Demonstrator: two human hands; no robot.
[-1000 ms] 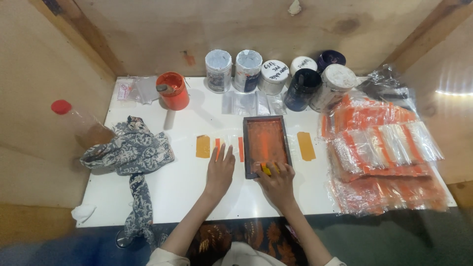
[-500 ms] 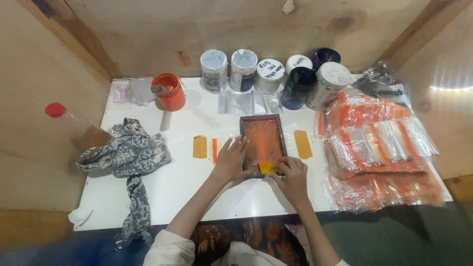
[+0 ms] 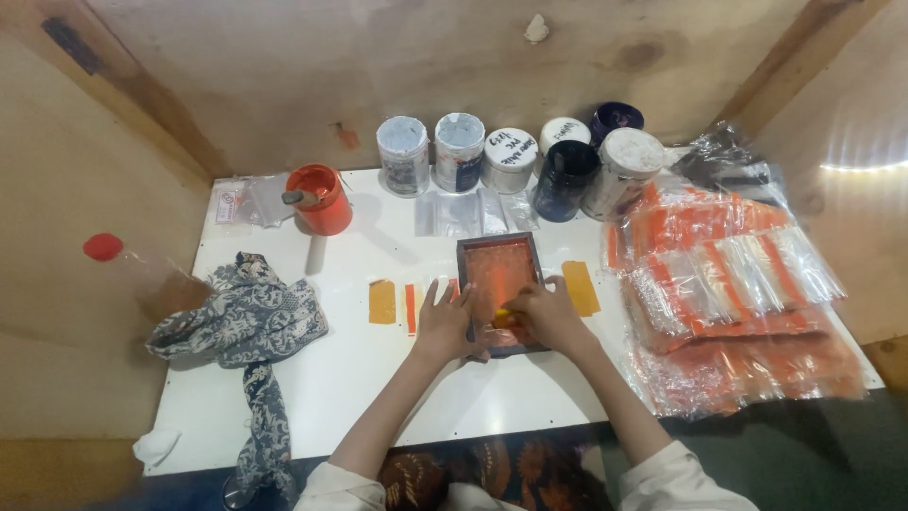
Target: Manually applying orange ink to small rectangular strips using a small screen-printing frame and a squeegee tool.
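Note:
A small dark-framed printing screen with an orange mesh lies flat on the white table. My left hand rests with spread fingers on the frame's left edge and the table. My right hand is closed around a small yellow-orange scraper pressed onto the lower part of the mesh. Orange printed strips lie just left of the frame, and a yellow-orange patch lies beyond them.
Several ink jars line the back edge, with an orange cup at the left. A patterned cloth lies on the left, a red-capped bottle beside it. Stacks of clear, orange-printed bags fill the right.
My left hand has shifted from the table onto the frame's left edge. My right hand has stayed on the scraper at the bottom of the mesh.

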